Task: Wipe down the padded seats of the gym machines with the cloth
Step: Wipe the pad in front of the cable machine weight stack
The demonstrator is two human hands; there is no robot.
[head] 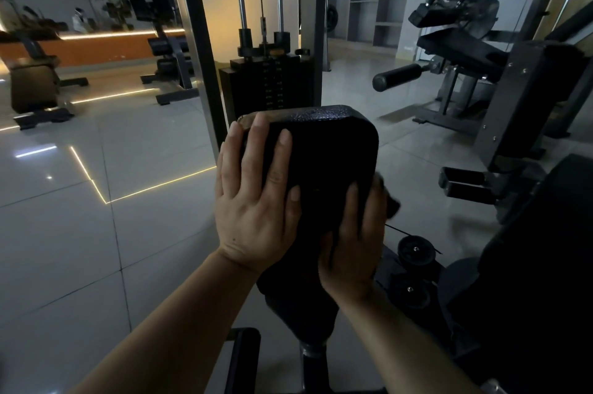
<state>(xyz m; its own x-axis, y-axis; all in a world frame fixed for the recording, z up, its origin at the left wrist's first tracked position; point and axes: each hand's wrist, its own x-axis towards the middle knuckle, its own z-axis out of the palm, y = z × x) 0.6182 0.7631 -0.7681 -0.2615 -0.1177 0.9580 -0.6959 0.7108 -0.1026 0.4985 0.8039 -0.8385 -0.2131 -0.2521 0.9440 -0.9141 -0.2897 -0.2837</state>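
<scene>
Keep your left hand (256, 201) flat, fingers straight, steadying the seat's (324, 149) left edge while your right hand (353, 246), gripping the dark cloth (386, 198) at its right edge, wipes in overlapping strokes.

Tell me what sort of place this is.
Most likely a gym. A weight stack on guide rods stands behind the padded seat that the left hand rests on, and a leg machine with a roller pad stands on the tiled floor.

Dim room w/ warm LED strips glaring off glossy floor (96, 233) at 9 o'clock, edges bowed, cloth (390, 198) motion-blurred.
</scene>
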